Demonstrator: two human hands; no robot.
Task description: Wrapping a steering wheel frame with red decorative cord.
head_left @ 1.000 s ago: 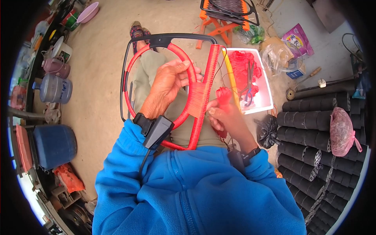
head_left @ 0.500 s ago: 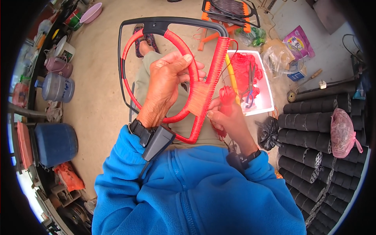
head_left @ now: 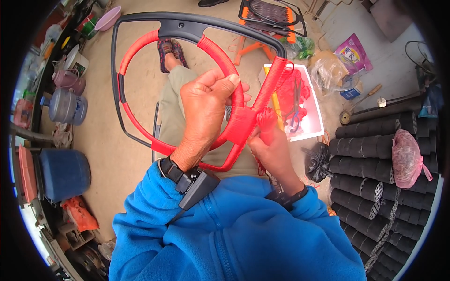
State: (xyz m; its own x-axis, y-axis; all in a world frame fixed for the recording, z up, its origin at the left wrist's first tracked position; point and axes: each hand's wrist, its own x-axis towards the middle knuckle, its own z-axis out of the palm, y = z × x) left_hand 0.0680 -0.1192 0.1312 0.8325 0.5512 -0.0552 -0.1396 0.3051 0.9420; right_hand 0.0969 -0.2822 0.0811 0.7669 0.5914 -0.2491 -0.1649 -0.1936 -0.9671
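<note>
A black frame [head_left: 197, 19] with a round inner ring is held up in front of me, much of it wrapped in red cord. My left hand [head_left: 206, 98] is closed round the ring's right side, thumb on the red wrapping. A broad red wrapped patch [head_left: 240, 125] joins ring and outer bar. Close against that bar, my right hand [head_left: 269, 147] is closed on a bundle of red cord [head_left: 267, 118], whose looped end sticks up above the fingers. Its fingertips are partly hidden behind the bar.
Right of the frame, a white box [head_left: 307, 126] holds red cord and scissors [head_left: 295, 105]. Beyond it stands an orange rack [head_left: 258, 51] with black frames. Black rolls [head_left: 361, 145] are stacked at the right, a black plastic bag [head_left: 318, 161] beside them. A blue barrel [head_left: 65, 173] and water jug [head_left: 69, 108] stand left.
The frame has tilted and swung, its upper left part moving left and nearer. My left hand has shifted right with it. The right hand's cord bundle has come slightly lower, against the wrapped bar.
</note>
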